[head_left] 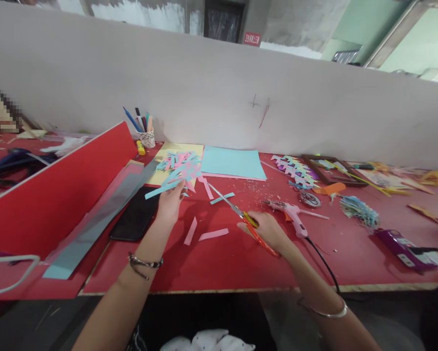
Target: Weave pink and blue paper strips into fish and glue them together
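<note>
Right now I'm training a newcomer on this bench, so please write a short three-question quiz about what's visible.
1. Which hand holds the scissors?
2. True or false: the pink glue gun lies to the right of the scissors.
3. The left hand is at: A) the cup of pens; B) paper strips; C) the purple box.

Key: 1. The right hand. 2. True. 3. B.

Dark bracelet (145,263), apparently silvery bangle (335,316)
</note>
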`<action>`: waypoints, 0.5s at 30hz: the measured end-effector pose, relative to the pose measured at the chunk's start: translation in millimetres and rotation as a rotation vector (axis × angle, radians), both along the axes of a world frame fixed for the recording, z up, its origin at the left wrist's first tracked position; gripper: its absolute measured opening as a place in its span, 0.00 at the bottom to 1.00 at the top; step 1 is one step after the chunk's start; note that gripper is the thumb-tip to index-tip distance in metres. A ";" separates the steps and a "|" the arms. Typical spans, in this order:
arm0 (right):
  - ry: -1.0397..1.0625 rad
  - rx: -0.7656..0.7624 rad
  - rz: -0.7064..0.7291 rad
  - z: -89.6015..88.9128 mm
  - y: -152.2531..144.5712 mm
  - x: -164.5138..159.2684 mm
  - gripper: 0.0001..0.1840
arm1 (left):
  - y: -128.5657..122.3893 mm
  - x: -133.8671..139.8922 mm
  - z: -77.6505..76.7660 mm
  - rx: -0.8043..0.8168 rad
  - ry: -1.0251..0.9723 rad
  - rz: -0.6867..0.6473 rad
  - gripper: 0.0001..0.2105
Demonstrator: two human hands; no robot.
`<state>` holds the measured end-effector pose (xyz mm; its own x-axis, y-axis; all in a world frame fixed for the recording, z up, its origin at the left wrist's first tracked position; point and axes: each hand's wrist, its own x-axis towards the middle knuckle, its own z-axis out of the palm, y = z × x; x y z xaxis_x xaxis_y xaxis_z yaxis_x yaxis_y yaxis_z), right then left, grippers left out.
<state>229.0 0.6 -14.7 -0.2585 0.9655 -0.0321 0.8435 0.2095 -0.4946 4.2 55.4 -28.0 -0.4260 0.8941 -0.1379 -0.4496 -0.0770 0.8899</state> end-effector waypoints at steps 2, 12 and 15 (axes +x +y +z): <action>0.096 0.030 -0.065 -3.8 0.1 2.4 0.25 | -2.6 -0.9 2.9 0.044 0.066 0.024 0.09; 0.910 -0.129 -0.084 -0.6 -10.5 -34.3 0.20 | -44.0 7.8 5.7 0.689 1.062 -0.011 0.04; 1.162 -0.122 -0.077 -0.3 -4.5 -48.6 0.19 | -53.6 9.8 2.0 0.790 1.215 -0.055 0.08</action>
